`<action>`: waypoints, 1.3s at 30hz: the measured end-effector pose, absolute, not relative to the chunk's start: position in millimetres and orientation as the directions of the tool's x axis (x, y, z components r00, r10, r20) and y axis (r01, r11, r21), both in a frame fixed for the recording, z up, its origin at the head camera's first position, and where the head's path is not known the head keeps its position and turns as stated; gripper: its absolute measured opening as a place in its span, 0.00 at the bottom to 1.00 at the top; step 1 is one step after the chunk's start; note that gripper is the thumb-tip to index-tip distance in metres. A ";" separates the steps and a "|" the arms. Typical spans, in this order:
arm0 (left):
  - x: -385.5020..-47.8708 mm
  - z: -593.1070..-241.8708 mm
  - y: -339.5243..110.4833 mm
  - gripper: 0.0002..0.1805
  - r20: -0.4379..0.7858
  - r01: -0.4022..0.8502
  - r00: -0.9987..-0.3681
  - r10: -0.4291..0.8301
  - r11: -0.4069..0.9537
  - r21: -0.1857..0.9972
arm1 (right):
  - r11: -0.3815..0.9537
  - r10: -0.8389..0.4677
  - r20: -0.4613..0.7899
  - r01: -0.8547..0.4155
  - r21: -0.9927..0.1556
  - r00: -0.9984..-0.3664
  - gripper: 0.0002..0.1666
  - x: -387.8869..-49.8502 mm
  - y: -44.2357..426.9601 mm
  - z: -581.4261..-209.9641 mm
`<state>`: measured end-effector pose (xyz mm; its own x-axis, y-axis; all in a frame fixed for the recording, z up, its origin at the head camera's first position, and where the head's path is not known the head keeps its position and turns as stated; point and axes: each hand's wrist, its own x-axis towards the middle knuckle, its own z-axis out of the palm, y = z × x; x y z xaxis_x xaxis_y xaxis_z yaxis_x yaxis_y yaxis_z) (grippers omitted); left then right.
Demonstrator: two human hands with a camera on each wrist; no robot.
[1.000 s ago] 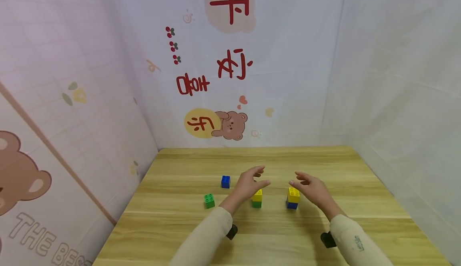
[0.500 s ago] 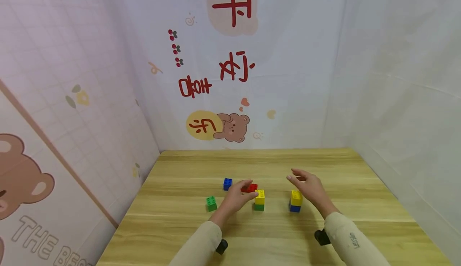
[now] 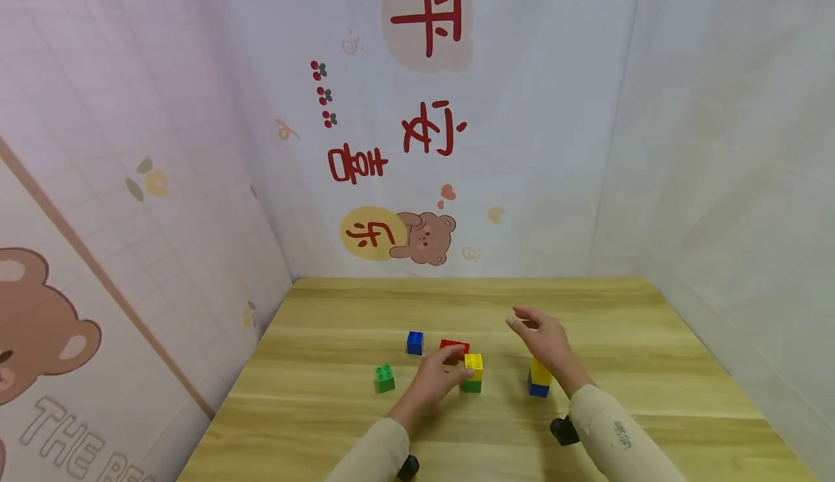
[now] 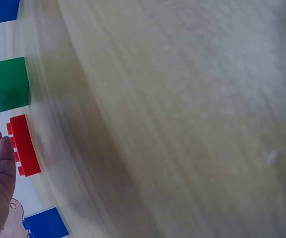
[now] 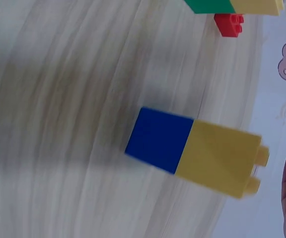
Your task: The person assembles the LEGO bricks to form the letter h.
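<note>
My left hand point(image 3: 432, 382) hovers at the left of a stack made of a yellow brick point(image 3: 478, 369) on a green brick point(image 3: 472, 387). Its thumb overlaps the yellow brick's edge in the head view; contact cannot be told. Behind its fingers lies a red brick point(image 3: 454, 343), partly hidden. The left wrist view shows fingers point(image 4: 7, 166) extended near the red brick point(image 4: 26, 146). Above another stack, a yellow brick point(image 5: 218, 157) on a blue brick point(image 5: 160, 140), hangs my right hand point(image 3: 546, 341), fingers loosely bent, holding nothing. It partly hides that stack in the head view.
To the left on the wooden table point(image 3: 313, 424) are a single blue brick point(image 3: 414, 343) and a single green brick point(image 3: 385, 378). Printed cloth point(image 3: 535, 177) hangs behind the table and along both sides.
My left hand has moved left and down from above the yellow-and-green stack, uncovering the red brick. My right hand has shifted slightly left over the yellow-and-blue stack. The head view has tilted a little.
</note>
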<state>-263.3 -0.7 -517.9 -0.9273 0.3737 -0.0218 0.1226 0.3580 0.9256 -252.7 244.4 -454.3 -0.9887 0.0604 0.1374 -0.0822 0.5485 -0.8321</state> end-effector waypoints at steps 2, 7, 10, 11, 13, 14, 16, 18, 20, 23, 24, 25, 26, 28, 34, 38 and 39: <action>-263.3 -520.4 0.0 0.28 -0.027 0.118 -0.928 0.370 0.363 0.924 | 0.538 0.060 0.137 -0.084 -0.839 -0.989 0.36 -255.0 240.1 -455.2; -263.8 -521.9 -0.2 0.22 -0.014 0.135 -0.927 0.375 0.366 0.921 | 0.534 0.068 0.156 -0.096 -0.840 -0.985 0.33 -259.9 230.4 -456.8; -264.1 -521.2 -2.6 0.19 -0.009 0.140 -0.923 0.384 0.360 0.922 | 0.529 0.074 0.156 -0.094 -0.843 -0.985 0.32 -261.9 225.3 -458.3; -263.9 -521.4 -3.8 0.19 -0.006 0.146 -0.922 0.387 0.361 0.921 | 0.527 0.071 0.156 -0.095 -0.845 -0.985 0.31 -262.0 223.6 -459.2; -263.7 -521.4 -7.1 0.18 -0.005 0.153 -0.921 0.391 0.372 0.915 | 0.522 0.071 0.153 -0.093 -0.848 -0.986 0.31 -262.6 220.4 -461.6; -263.6 -521.3 -9.1 0.18 -0.006 0.155 -0.920 0.392 0.379 0.912 | 0.521 0.074 0.154 -0.093 -0.849 -0.985 0.30 -262.8 218.7 -462.7; -263.4 -521.2 -13.8 0.18 -0.004 0.168 -0.918 0.397 0.396 0.903 | 0.522 0.078 0.161 -0.097 -0.848 -0.984 0.28 -263.7 215.2 -465.8; -262.9 -520.6 -19.1 0.19 -0.013 0.162 -0.917 0.398 0.403 0.901 | 0.525 0.081 0.176 -0.108 -0.844 -0.981 0.27 -264.9 211.0 -469.5; -262.1 -519.9 -25.1 0.20 -0.022 0.154 -0.917 0.398 0.406 0.901 | 0.521 0.078 0.185 -0.119 -0.845 -0.980 0.27 -267.0 206.4 -473.2; -260.3 -518.5 -34.1 0.19 -0.033 0.143 -0.917 0.397 0.406 0.903 | 0.495 0.073 0.170 -0.112 -0.862 -0.983 0.26 -271.1 199.0 -478.9; -259.7 -518.1 -36.9 0.19 -0.030 0.146 -0.917 0.399 0.405 0.902 | 0.485 0.071 0.158 -0.105 -0.868 -0.985 0.27 -272.7 196.8 -480.8; -259.4 -517.9 -39.1 0.18 -0.027 0.152 -0.916 0.401 0.407 0.901 | 0.482 0.071 0.151 -0.099 -0.871 -0.986 0.27 -274.0 195.0 -482.5; -259.1 -517.8 -41.0 0.18 -0.024 0.156 -0.915 0.403 0.407 0.900 | 0.479 0.073 0.141 -0.089 -0.874 -0.987 0.27 -275.3 193.3 -484.5; -258.4 -517.1 -43.8 0.17 -0.027 0.155 -0.914 0.405 0.408 0.900 | 0.478 0.080 0.116 -0.064 -0.876 -0.990 0.27 -277.1 190.4 -488.4; -257.6 -516.6 -46.8 0.19 -0.024 0.148 -0.913 0.407 0.386 0.910 | 0.486 0.092 0.014 0.033 -0.874 -0.996 0.28 -282.4 182.6 -503.1; -258.2 -518.4 -47.1 0.19 -0.020 0.155 -0.911 0.411 0.388 0.908 | 0.478 0.072 -0.049 0.078 -0.875 -0.996 0.29 -285.3 176.9 -513.7; -258.3 -518.8 -47.3 0.19 -0.017 0.159 -0.910 0.414 0.387 0.908 | 0.474 0.068 -0.057 0.082 -0.877 -0.996 0.29 -285.7 175.6 -516.6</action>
<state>-258.3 -47.3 -518.8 -0.9102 0.4138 -0.0170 0.1588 0.3865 0.9085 -285.7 175.6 -516.6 -0.9961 0.0676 -0.0568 0.0822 0.4741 -0.8766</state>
